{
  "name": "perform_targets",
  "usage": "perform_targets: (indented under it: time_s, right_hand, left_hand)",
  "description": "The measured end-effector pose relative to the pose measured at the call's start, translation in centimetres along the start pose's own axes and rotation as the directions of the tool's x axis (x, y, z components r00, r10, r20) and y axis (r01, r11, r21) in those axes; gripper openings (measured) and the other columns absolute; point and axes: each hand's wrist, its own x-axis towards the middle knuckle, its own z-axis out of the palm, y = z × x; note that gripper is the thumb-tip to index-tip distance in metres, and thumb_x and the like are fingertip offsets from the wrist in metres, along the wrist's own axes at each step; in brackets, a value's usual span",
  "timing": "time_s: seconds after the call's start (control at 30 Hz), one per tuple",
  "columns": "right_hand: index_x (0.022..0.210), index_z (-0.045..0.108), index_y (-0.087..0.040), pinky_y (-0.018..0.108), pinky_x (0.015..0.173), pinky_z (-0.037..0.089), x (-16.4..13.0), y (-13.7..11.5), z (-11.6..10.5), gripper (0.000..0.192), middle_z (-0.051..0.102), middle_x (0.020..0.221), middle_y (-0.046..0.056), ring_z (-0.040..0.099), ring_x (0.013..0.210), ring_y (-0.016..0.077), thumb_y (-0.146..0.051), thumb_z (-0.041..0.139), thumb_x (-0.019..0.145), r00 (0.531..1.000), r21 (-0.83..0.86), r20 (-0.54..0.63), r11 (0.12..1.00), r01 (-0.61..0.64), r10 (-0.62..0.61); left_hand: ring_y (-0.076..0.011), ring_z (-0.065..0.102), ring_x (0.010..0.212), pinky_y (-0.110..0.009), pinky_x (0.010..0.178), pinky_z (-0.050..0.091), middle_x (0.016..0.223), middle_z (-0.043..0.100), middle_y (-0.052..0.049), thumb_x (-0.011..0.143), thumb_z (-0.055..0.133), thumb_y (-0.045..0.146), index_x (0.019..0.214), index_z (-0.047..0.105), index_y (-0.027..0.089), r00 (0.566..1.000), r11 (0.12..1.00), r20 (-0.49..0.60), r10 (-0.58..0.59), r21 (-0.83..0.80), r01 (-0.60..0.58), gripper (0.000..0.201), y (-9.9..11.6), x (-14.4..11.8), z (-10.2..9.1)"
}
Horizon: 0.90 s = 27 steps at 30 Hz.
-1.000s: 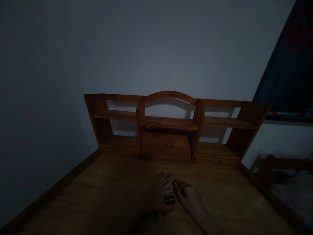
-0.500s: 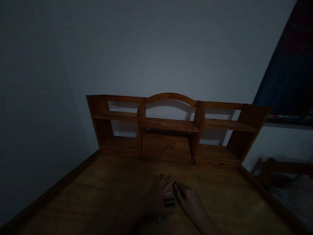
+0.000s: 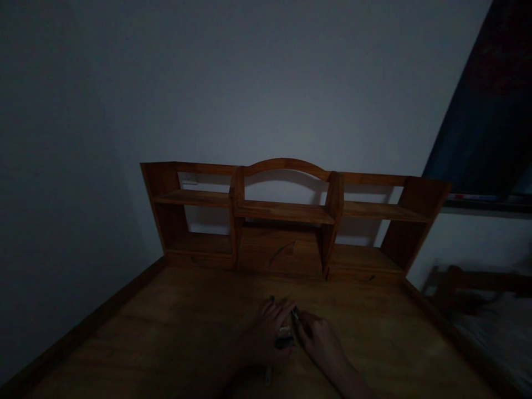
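while our left hand (image 3: 270,331) closes its grip on a bundle of pens (image 3: 284,338) low on the table (image 3: 166,332), our right hand (image 3: 318,339) pinches one pen, gathering unfinished.

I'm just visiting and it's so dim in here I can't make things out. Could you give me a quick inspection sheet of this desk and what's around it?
Surface: wooden desk, bare wood around the hands.
Job's things: a bundle of small dark, pen-like items between both hands; too dim to identify.
Clutter: nothing seen on the shelf unit; its shelves look bare.
Hands: left hand wrapped around the bundle; right hand touching its upper end with the fingertips.
Cables: a thin dark curved line on the shelf unit's back panel; cannot tell whether it is a cable.
Surroundings: plain wall behind; dark panel upper right; wooden furniture, blurred, to the right.
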Motion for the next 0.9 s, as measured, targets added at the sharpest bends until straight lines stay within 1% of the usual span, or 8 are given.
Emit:
perform_targets:
  time_s: [0.07, 0.17, 0.23, 0.33, 0.47, 0.7, 0.8, 0.9]
  right_hand:
    - [0.099, 0.068, -0.018, 0.025, 0.072, 0.045, 0.03, 0.14, 0.09, 0.035, 0.071, 0.092, 0.010, 0.067, 0.079, 0.0208, -0.034, 0.038, 0.091, 1.000, 0.004, 0.004, 1.000, 0.005, -0.005]
    - [0.101, 0.068, -0.019, 0.025, 0.073, 0.045, 0.05, 0.21, 0.10, 0.035, 0.071, 0.093, 0.010, 0.067, 0.081, 0.0211, -0.034, 0.038, 0.091, 1.000, 0.000, 0.001, 1.000, 0.006, -0.006]
    - [0.102, 0.067, -0.019, 0.026, 0.075, 0.045, 0.04, 0.20, 0.06, 0.035, 0.071, 0.095, 0.010, 0.067, 0.083, 0.0216, -0.034, 0.038, 0.091, 1.000, -0.004, 0.001, 1.000, 0.004, -0.004]
    - [0.104, 0.067, -0.019, 0.026, 0.076, 0.045, 0.02, 0.19, 0.03, 0.035, 0.071, 0.097, 0.010, 0.066, 0.085, 0.0219, -0.034, 0.038, 0.091, 1.000, -0.003, 0.001, 1.000, 0.010, -0.010]
    - [0.103, 0.067, -0.018, 0.026, 0.075, 0.045, 0.03, 0.38, 0.21, 0.036, 0.071, 0.094, 0.011, 0.067, 0.083, 0.0216, -0.034, 0.037, 0.092, 1.000, 0.009, -0.007, 1.000, 0.028, -0.028]
    - [0.102, 0.066, -0.019, 0.025, 0.074, 0.044, 0.10, 1.02, 0.65, 0.034, 0.070, 0.096, 0.008, 0.066, 0.083, 0.0201, -0.033, 0.036, 0.093, 0.999, -0.022, 0.001, 0.999, 0.035, -0.035]
    - [0.102, 0.066, -0.019, 0.024, 0.075, 0.043, 0.08, 0.96, 0.53, 0.034, 0.070, 0.096, 0.009, 0.066, 0.084, 0.0199, -0.032, 0.036, 0.093, 0.999, -0.016, 0.010, 0.999, 0.039, -0.039]
    - [0.104, 0.066, -0.018, 0.024, 0.075, 0.044, 0.02, 0.72, 0.31, 0.035, 0.070, 0.097, 0.009, 0.066, 0.083, 0.0198, -0.032, 0.035, 0.093, 0.999, 0.003, 0.021, 0.999, 0.038, -0.038]
  left_hand:
    - [-0.0308, 0.021, 0.138, -0.052, 0.113, 0.014, 0.151, 0.025, -0.008, 0.077, 0.057, 0.055, 0.147, 0.008, 0.028, 1.000, 1.000, -0.001, 0.001, -0.006, -0.001, 0.090, 0.00, -0.01, -0.03]
    - [-0.0327, 0.022, 0.137, -0.053, 0.112, 0.014, 0.151, 0.024, -0.009, 0.071, 0.062, 0.059, 0.147, 0.008, 0.028, 1.000, 1.000, 0.003, 0.009, -0.009, -0.008, 0.099, -0.17, -0.01, -0.02]
    - [-0.0341, 0.023, 0.136, -0.053, 0.112, 0.015, 0.150, 0.026, -0.010, 0.066, 0.065, 0.061, 0.147, 0.008, 0.028, 1.000, 1.000, 0.009, 0.010, -0.008, -0.010, 0.105, -0.37, 0.05, 0.09]
    - [-0.0341, 0.024, 0.136, -0.052, 0.112, 0.015, 0.149, 0.028, -0.010, 0.062, 0.067, 0.063, 0.147, 0.010, 0.027, 1.000, 1.000, 0.009, 0.008, -0.002, -0.008, 0.109, -0.65, 0.16, 0.37]
    - [-0.0330, 0.025, 0.136, -0.051, 0.113, 0.013, 0.147, 0.032, -0.010, 0.062, 0.066, 0.064, 0.147, 0.010, 0.027, 1.000, 1.000, -0.006, 0.009, 0.007, -0.009, 0.108, -0.66, 0.25, 0.57]
    - [-0.0325, 0.029, 0.134, -0.051, 0.112, 0.015, 0.147, 0.032, -0.009, 0.065, 0.065, 0.062, 0.147, 0.007, 0.028, 1.000, 1.000, -0.005, 0.006, 0.008, -0.006, 0.106, -0.46, 0.32, 0.45]
    - [-0.0327, 0.027, 0.135, -0.051, 0.113, 0.014, 0.148, 0.031, -0.010, 0.065, 0.066, 0.060, 0.147, 0.008, 0.028, 1.000, 1.000, -0.005, 0.010, 0.010, -0.010, 0.106, -0.55, 0.30, 0.49]
    - [-0.0326, 0.021, 0.138, -0.050, 0.113, 0.013, 0.150, 0.026, -0.009, 0.065, 0.067, 0.060, 0.147, 0.008, 0.027, 1.000, 1.000, -0.001, 0.010, 0.010, -0.010, 0.106, -0.64, 0.27, 0.55]
